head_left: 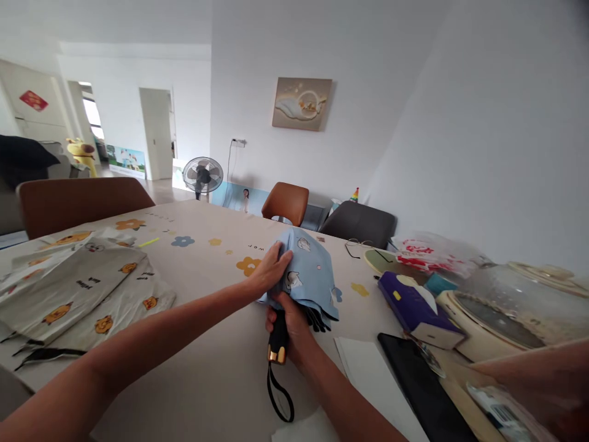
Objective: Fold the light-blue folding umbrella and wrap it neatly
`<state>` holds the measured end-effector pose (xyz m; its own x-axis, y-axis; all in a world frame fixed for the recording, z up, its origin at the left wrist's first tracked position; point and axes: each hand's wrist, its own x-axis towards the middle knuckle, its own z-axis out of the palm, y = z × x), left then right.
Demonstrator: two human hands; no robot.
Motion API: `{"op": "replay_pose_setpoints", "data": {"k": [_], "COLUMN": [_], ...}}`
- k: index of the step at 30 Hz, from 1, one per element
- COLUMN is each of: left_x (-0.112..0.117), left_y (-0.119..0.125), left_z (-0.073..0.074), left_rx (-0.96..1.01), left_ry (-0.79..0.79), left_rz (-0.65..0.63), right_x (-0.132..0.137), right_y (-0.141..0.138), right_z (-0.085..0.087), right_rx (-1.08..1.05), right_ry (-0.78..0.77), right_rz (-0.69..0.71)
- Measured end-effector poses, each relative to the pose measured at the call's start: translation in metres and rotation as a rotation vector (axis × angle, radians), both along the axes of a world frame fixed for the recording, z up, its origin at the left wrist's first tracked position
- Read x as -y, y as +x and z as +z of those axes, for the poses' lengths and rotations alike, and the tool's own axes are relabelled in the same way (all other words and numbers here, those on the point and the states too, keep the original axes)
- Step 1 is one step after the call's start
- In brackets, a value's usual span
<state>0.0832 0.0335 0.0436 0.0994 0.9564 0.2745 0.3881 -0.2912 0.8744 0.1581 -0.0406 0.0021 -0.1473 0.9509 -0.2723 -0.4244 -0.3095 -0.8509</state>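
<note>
A light-blue folding umbrella point(309, 261) with white animal prints is in front of me above the table, its fabric gathered loosely and its dark underside edge showing. My left hand point(270, 271) is closed on the left side of the blue fabric. Lower down, my right hand point(294, 324) grips the umbrella near the top of its black handle. The handle has a gold-coloured end, and a black wrist strap point(281, 399) hangs from it. At left lies a second, off-white umbrella point(105, 288) with bear prints, spread loosely on the table.
On the right are a purple tissue box point(416, 307), a black phone-like slab point(426, 387), white paper point(368, 374), glasses point(363, 245), a plastic bag point(432, 255) and a clear-lidded container point(534, 294). A person's blurred arm point(543, 374) enters at right. Chairs point(285, 202) stand beyond the table point(197, 368).
</note>
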Motion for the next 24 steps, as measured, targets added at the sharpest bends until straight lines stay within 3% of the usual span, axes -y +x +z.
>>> {"op": "replay_pose_setpoints", "data": {"k": [5,9,12,15,19,24], "left_x": [0.004,-0.007,-0.016,-0.024,-0.035,-0.043], "left_y": [0.005,0.0,-0.009,-0.018,-0.024,-0.025], "left_z": [-0.004,-0.003,0.0,0.004,0.004,-0.006], "left_rx": [0.161,0.421,0.619,0.783,0.9,0.889], "left_ry": [-0.18,-0.349,-0.56,-0.667,-0.688,-0.669], "left_rz": [-0.04,-0.21,-0.334,-0.38,-0.349,-0.152], "right_x": [-0.004,-0.007,-0.008,-0.009,-0.009,-0.01], "right_y": [0.0,0.002,0.006,0.01,0.013,0.011], "right_z": [-0.007,-0.01,-0.009,-0.008,-0.007,-0.005], "right_rx": [0.023,0.107,0.163,0.148,0.079,0.121], "right_ry": [-0.007,0.002,0.017,0.027,0.018,-0.09], "right_rz": [-0.011,-0.006,0.088,0.239,0.341,0.375]}}
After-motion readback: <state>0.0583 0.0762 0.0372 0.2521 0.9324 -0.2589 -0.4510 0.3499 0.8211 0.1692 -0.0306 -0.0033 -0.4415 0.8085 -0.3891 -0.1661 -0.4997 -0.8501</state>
